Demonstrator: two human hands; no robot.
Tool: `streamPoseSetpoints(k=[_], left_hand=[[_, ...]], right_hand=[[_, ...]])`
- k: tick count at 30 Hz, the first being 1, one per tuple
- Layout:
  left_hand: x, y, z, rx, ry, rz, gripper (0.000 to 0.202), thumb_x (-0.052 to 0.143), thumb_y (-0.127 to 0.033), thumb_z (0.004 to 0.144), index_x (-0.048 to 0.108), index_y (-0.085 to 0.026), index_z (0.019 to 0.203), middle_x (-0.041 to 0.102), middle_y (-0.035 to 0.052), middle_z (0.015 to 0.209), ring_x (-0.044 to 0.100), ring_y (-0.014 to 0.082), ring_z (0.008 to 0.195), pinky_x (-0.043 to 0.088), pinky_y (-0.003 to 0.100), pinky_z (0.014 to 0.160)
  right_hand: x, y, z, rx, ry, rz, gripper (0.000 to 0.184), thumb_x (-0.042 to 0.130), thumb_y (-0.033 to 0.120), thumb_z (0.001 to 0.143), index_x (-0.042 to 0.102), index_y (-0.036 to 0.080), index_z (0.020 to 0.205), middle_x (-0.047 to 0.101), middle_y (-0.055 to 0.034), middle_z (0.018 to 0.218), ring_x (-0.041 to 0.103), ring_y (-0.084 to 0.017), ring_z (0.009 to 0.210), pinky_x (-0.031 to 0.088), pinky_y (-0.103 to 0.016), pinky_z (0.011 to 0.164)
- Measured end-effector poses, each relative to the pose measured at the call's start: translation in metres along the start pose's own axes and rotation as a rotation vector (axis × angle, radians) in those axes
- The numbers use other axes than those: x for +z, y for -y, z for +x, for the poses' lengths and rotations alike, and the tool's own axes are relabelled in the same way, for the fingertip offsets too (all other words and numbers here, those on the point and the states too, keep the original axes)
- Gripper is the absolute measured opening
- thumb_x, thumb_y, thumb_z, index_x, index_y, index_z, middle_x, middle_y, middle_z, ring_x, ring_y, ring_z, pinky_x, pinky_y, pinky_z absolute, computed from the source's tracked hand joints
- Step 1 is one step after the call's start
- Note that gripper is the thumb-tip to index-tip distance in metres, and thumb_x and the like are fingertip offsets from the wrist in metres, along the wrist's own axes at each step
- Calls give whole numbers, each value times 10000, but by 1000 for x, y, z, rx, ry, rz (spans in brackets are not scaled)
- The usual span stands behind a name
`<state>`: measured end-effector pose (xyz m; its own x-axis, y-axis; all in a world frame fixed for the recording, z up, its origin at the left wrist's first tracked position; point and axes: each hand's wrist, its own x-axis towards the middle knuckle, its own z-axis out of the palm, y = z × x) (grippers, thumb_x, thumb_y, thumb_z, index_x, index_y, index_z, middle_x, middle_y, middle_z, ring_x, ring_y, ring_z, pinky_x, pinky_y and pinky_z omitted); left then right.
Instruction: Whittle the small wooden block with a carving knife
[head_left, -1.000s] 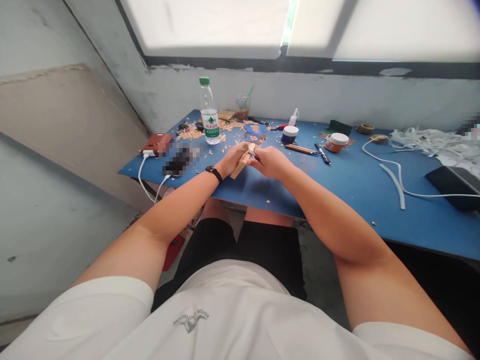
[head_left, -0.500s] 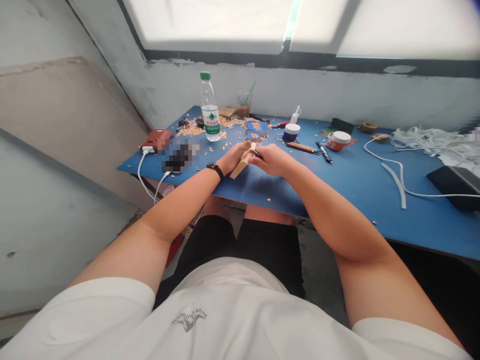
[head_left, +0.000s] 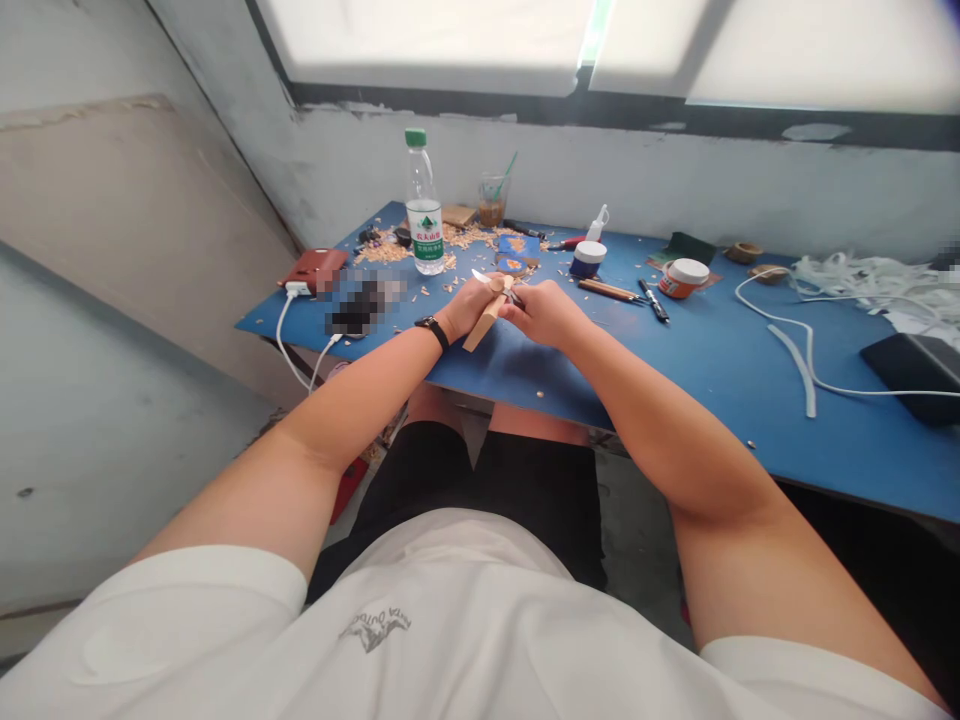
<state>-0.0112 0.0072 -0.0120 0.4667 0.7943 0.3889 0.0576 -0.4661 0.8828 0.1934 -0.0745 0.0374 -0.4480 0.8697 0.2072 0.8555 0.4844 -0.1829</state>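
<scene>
My left hand (head_left: 471, 304) is closed around a pale block of wood (head_left: 486, 325), which slants down toward the table's front edge. In my right hand (head_left: 546, 311) is a carving knife (head_left: 481, 276); its bright blade lies across the upper end of the wood and points left, over my left thumb. Most of the knife's handle is hidden by my right fingers. Both hands are close together, above the blue table (head_left: 712, 400).
Wood shavings (head_left: 386, 248) lie around a water bottle (head_left: 427, 225) and a drink cup (head_left: 493, 205) at the back. Blue-labelled (head_left: 587, 260) and orange-labelled (head_left: 684, 278) jars, a black pen (head_left: 654, 300) and a white cable (head_left: 806, 350) lie to the right.
The knife blade has come into view across the top of the wood, pointing left. My right hand has shifted slightly; my left hand still grips the wood.
</scene>
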Motion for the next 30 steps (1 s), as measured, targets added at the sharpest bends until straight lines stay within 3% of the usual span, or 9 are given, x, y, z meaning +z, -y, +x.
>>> streamPoseSetpoints(k=[2,8,13,15,18,21,24,27,30], left_hand=[[1,2,1,13,-13,48,564,829,-680,1109,703,-249,768,682,64,818,603,253,866,588,455,907],[10,0,-2,-163,-98,-41,797,593,-870,1208,694,-232,741,727,97,755,630,237,760,525,445,790],[11,0,-4,-196,-62,-62,827,669,-950,1153,655,-234,739,635,34,682,549,187,689,451,380,708],[13,0,-4,-195,-47,-88,784,749,-908,1123,649,-229,744,599,1,674,505,163,679,433,350,703],[18,-1,-5,-214,-8,-170,581,856,-712,1090,694,-219,830,652,-6,738,551,163,720,476,335,737],[19,-6,-5,-302,57,-211,378,835,-550,1058,732,-219,906,701,5,793,605,183,744,505,345,748],[15,-9,-5,-241,89,-86,259,793,-428,1021,755,-211,885,721,13,831,610,191,801,512,339,789],[13,-8,-3,-122,94,-5,230,802,-374,1017,761,-205,866,711,20,847,599,199,845,525,345,845],[13,-1,1,-152,65,-56,315,739,-397,1073,718,-207,823,661,24,793,537,185,772,466,349,776]], right_hand=[[-1,2,1,46,2,-4,598,559,631,1295,908,146,1272,877,-181,1023,737,-337,924,400,-401,824],[-4,2,3,182,10,-40,733,679,850,1235,937,168,1174,889,-178,1029,764,-339,945,435,-396,814],[-18,5,-5,39,92,-42,554,636,666,1308,899,178,1280,876,-150,1030,735,-307,918,411,-385,810],[-27,6,-10,-5,156,-33,534,586,618,1330,886,176,1308,868,-140,1029,717,-289,904,406,-379,808],[-38,3,-16,-23,233,-26,558,579,640,1327,892,184,1257,855,-137,1012,717,-284,901,411,-388,815],[-40,-4,-17,10,238,-41,553,683,683,1282,910,182,1225,843,-143,979,744,-315,934,415,-417,836],[-37,-8,-15,26,219,-61,533,717,668,1276,919,178,1219,842,-149,970,766,-332,967,416,-423,844],[-35,-7,-13,27,203,-106,542,672,650,1302,922,173,1241,852,-153,989,781,-332,986,415,-412,836],[-37,0,-14,33,209,-181,599,572,638,1340,925,158,1280,877,-174,1047,781,-330,981,410,-404,818]])
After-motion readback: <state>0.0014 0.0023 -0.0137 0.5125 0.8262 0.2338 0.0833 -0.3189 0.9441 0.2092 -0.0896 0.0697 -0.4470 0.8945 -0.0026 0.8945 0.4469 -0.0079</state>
